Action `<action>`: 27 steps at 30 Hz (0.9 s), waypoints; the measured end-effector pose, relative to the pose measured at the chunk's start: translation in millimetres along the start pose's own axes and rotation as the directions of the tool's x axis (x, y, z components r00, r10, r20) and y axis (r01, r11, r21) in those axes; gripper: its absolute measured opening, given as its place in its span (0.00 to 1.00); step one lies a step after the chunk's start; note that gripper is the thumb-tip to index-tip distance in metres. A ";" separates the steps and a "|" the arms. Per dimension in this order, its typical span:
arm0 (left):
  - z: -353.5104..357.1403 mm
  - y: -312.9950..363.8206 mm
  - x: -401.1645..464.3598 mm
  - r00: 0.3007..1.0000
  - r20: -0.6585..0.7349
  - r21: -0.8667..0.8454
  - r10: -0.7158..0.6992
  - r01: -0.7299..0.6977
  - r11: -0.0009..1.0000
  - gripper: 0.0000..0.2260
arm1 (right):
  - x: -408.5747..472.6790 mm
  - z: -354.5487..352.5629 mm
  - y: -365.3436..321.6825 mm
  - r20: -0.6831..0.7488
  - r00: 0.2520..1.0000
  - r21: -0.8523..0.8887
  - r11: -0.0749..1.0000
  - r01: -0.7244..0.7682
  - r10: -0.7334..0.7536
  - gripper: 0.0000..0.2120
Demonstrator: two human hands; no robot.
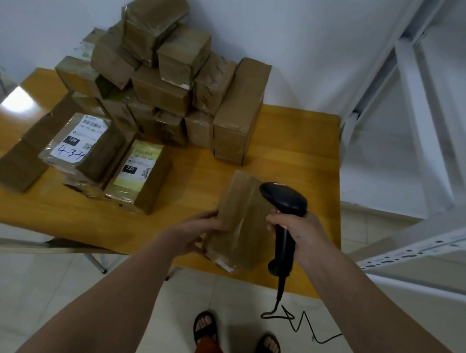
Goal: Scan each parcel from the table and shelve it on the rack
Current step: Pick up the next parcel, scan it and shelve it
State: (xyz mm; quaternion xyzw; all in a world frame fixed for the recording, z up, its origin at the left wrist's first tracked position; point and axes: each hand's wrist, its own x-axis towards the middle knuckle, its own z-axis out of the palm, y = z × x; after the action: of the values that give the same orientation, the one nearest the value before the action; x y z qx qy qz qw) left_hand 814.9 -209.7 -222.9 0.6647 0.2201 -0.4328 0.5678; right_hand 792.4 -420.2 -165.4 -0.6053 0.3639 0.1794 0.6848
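A brown taped cardboard parcel [239, 221] is held at the near edge of the yellow table [196, 177]. My left hand [194, 236] grips its left side, fingers curled around the edge. My right hand [295, 232] grips the handle of a black barcode scanner [284, 204], whose head sits over the parcel's right side. The parcel's plain face is turned up; a small label shows at its near end. The white metal rack [425, 240] stands to the right.
A tall pile of several brown parcels [161, 78] fills the back of the table. Two labelled parcels [82, 144] lie at the left front. The scanner's cable [295, 323] dangles toward the tiled floor beside my sandalled feet.
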 end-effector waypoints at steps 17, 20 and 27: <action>60.7 -2.6 25.9 0.798 -0.494 0.722 0.345 0.155 0.675 0.61 | -10.3 -12.6 -4.3 -0.004 1.000 -0.034 0.999 0.027 -0.028 0.04; 38.8 8.1 23.6 0.867 -0.428 0.393 0.255 -0.076 0.917 0.60 | -15.1 -18.6 -7.3 0.001 0.999 -0.046 0.998 0.053 -0.053 0.05; 7.6 37.3 -9.8 0.903 -0.237 -0.222 0.358 -0.409 0.885 0.54 | -38.3 -17.0 -30.6 0.058 0.967 -0.122 0.959 0.255 -0.250 0.03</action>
State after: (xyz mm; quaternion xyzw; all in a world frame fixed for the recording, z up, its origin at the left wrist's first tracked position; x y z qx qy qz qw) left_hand 836.5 -224.6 -193.6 0.6508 0.1930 -0.2129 0.7028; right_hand 782.9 -435.3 -116.7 -0.6858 0.2569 0.1265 0.6691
